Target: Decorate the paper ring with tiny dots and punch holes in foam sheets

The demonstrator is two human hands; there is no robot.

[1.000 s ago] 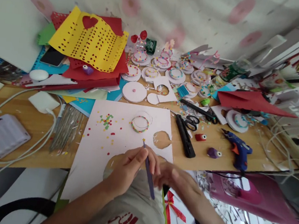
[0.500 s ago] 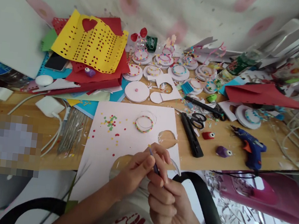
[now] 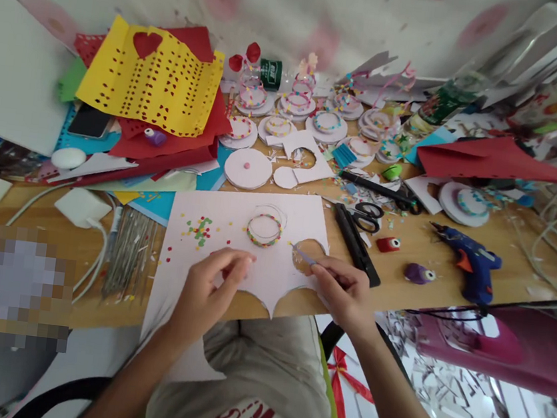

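My right hand (image 3: 343, 287) pinches a thin purple stick-like tool (image 3: 305, 255). Its tip points left, by a cut-out hole in the white sheet, with a yellow speck near the tip. My left hand (image 3: 214, 282) hovers over the sheet's front part, thumb and forefinger tips together; whether anything tiny is between them cannot be made out. Just beyond the hands, a ring dotted with red, green and yellow bits (image 3: 263, 243) lies on the white sheet (image 3: 224, 199), partly over a thin pencil-like circle. Small green and red paper dots (image 3: 201, 230) are heaped left of the ring.
Right of the sheet lie a black cutter (image 3: 357, 245), scissors (image 3: 368, 220), a red figure (image 3: 388, 244), a purple figure (image 3: 418, 273) and a blue glue gun (image 3: 473, 261). Decorated rings on white discs (image 3: 247, 175) fill the back. Wire bundles (image 3: 127, 252) and a charger (image 3: 82, 205) sit left.
My hands were together around the purple tool near my body. Now they are apart: the right has carried the tool forward to the sheet, while the left has moved leftward.
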